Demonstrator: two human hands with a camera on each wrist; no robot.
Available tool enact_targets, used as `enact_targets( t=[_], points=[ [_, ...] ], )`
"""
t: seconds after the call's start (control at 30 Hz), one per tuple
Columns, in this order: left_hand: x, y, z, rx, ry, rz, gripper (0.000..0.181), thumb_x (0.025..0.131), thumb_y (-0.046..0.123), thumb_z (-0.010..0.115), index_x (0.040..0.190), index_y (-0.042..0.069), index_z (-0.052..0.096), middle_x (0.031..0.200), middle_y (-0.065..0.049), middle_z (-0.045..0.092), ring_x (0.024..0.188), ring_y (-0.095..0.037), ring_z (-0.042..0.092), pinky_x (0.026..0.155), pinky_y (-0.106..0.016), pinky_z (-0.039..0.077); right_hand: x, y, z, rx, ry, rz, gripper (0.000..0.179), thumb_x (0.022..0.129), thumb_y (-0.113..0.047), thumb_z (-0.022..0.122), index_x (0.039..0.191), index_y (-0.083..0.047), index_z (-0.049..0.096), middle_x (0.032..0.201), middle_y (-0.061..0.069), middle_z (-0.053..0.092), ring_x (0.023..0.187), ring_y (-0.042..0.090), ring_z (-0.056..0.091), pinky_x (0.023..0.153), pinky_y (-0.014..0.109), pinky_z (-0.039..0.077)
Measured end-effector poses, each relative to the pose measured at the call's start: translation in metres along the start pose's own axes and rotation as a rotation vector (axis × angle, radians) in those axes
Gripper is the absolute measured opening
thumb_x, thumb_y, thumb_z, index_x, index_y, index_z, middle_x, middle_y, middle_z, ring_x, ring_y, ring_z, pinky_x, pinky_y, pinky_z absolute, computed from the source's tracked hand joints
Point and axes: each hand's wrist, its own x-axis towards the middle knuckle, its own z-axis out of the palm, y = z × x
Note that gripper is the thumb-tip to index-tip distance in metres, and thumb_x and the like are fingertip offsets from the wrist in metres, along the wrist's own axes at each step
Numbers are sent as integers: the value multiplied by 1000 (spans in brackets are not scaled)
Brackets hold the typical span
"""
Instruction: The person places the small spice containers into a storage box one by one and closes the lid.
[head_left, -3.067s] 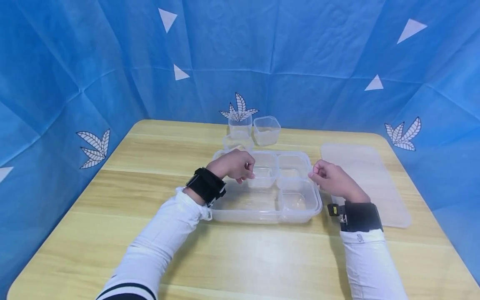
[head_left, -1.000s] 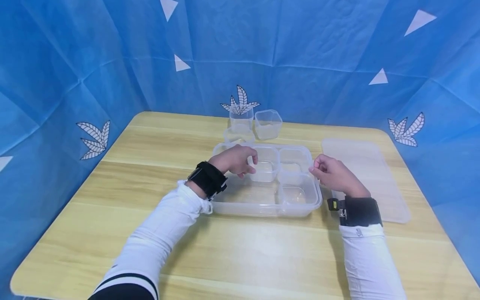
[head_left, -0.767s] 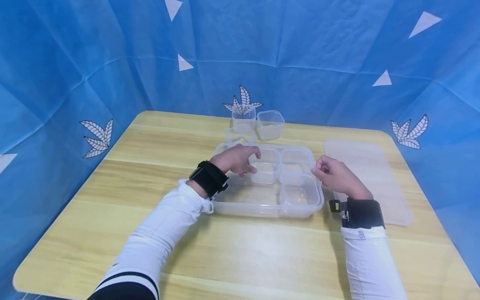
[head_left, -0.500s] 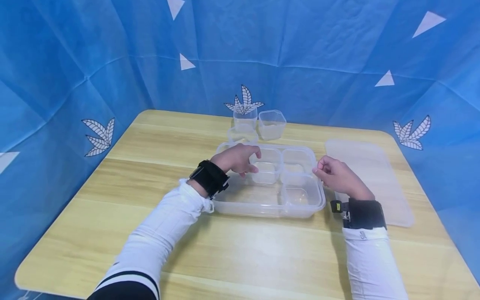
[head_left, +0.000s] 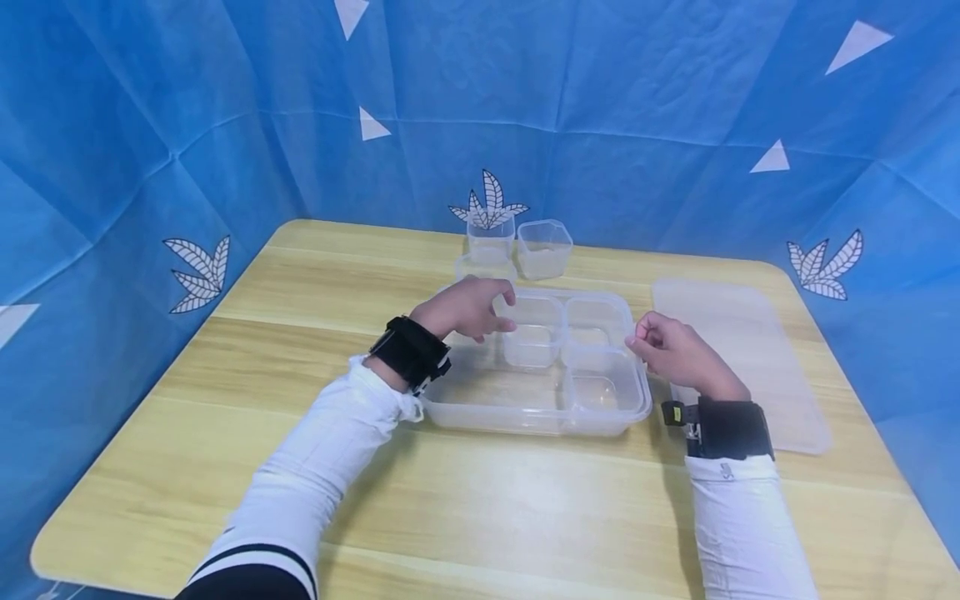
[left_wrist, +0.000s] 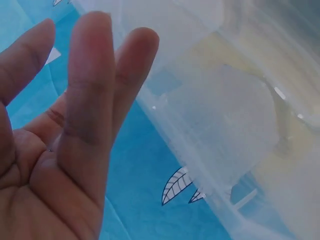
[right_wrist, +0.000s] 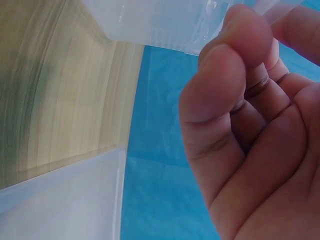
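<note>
A large clear plastic food storage box [head_left: 487,417] stands mid-table in the head view. Small clear inner boxes sit in its back middle [head_left: 531,333], back right [head_left: 597,321] and front right [head_left: 602,385]. Over the box's back left part hovers my left hand [head_left: 467,308], thumb and fingers apart, holding nothing; the left wrist view shows the fingers [left_wrist: 90,75] spread beside the clear plastic wall. My right hand [head_left: 678,354] pinches the large box's right rim between thumb and curled fingers, also visible in the right wrist view. The fingers hide that part of the rim.
Behind the large box stand two small clear boxes, one at left [head_left: 491,242] and one at right [head_left: 543,250]. Another clear plastic piece [head_left: 486,267] lies before them, partly hidden. A flat translucent lid [head_left: 757,367] lies on the right. Blue cloth [head_left: 637,125] hangs behind the table.
My left thumb and fingers, close together at first, have spread apart, and the hand has risen slightly. My right hand stays at the rim. The head view has shifted a little.
</note>
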Motion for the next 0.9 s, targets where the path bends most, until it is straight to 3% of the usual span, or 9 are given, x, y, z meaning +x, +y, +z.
enact_targets(
  t=[0.23,0.57,0.9],
  points=[
    [-6,-1,-9,-29,63,24,40,94,27,67,126,8,53,97,-7,69,71,-21,69,75,-34,52,1,0,0,4,5,-3,19,100,-20,55,93,-3,49,72,6,54,64,20,54,58,31,45],
    [-13,-7,-20,-29,103,-8,40,95,30,65,127,8,53,101,-9,70,65,-17,68,77,-35,52,-1,0,1,-7,-1,-5,22,101,-24,54,93,-4,49,71,5,53,64,20,54,59,31,45],
    [-15,-19,-30,-28,142,-30,37,95,28,65,124,10,53,104,-11,69,69,-24,69,74,-35,52,0,1,1,-36,2,-6,20,100,-22,54,91,-5,49,70,4,52,64,21,54,60,33,46]
  ],
)
